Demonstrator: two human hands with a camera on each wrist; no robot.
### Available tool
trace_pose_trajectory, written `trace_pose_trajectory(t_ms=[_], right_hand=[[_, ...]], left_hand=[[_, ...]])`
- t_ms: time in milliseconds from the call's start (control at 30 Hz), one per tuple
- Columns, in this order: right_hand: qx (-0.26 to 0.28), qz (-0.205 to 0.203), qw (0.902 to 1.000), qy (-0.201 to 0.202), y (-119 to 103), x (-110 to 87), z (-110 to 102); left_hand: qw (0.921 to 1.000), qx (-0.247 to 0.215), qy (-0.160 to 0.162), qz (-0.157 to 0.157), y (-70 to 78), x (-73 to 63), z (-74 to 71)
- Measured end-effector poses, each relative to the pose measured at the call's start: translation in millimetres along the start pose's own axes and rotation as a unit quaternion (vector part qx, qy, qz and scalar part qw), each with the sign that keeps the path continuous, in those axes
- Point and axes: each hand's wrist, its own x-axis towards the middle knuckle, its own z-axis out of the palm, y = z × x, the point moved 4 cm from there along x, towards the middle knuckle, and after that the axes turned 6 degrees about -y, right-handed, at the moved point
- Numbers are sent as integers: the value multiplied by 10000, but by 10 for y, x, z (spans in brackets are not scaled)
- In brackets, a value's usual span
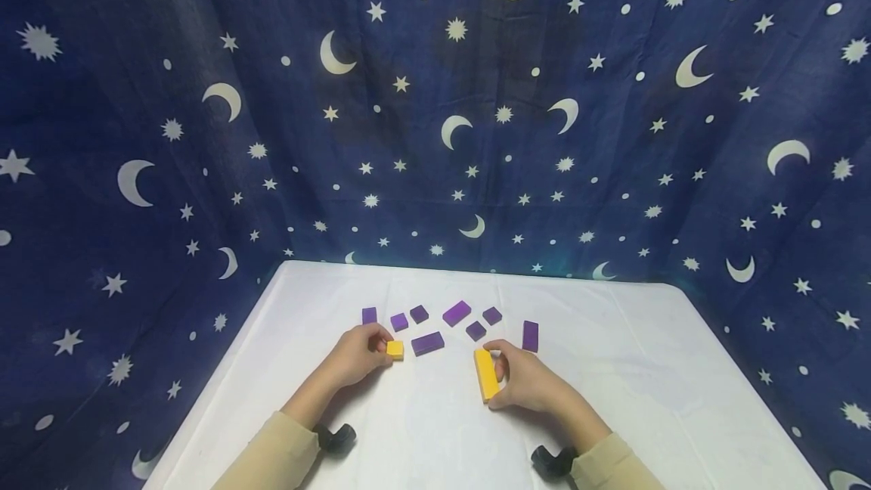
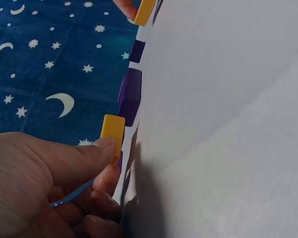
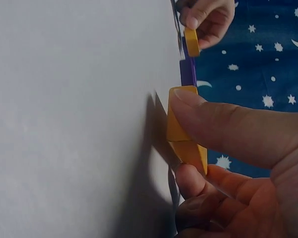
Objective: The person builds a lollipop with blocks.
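Note:
My left hand [image 1: 359, 356] pinches a small yellow block [image 1: 395, 351] between thumb and fingers, left of the middle of the white table. The thumb lies flat over this block [image 2: 113, 136] in the left wrist view. Over on the right, my right hand [image 1: 531, 382] grips a long yellow block [image 1: 486, 375] near its two ends. Seen from the right wrist, that block [image 3: 181, 116] has the thumb on one face and a shadow on the tabletop beside it. Nearest the left hand, just right of its block, lies a long purple block [image 1: 427, 344].
Several purple blocks lie scattered beyond the hands, among them a larger one [image 1: 457, 314] and a small one [image 1: 475, 331]. Another purple block [image 1: 531, 336] lies just past the right hand. A dark blue star-patterned cloth [image 1: 408, 134] hangs behind the white table [image 1: 435, 429].

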Motion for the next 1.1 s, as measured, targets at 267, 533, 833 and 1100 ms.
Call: trace_pose_trajectory(t_ms=[267, 533, 833, 1100], right_hand=[[-57, 22, 9999, -125, -88, -49, 92], [-110, -31, 9998, -171, -165, -98, 169], [39, 127, 9996, -251, -247, -147, 269], [142, 131, 9994, -303, -302, -202, 324]], left_hand=[[9996, -165, -118, 215, 82, -12, 52], [9983, -140, -273, 501, 196, -34, 110], [9964, -89, -483, 685, 289, -46, 247], [9950, 112, -630, 767, 356, -52, 369]])
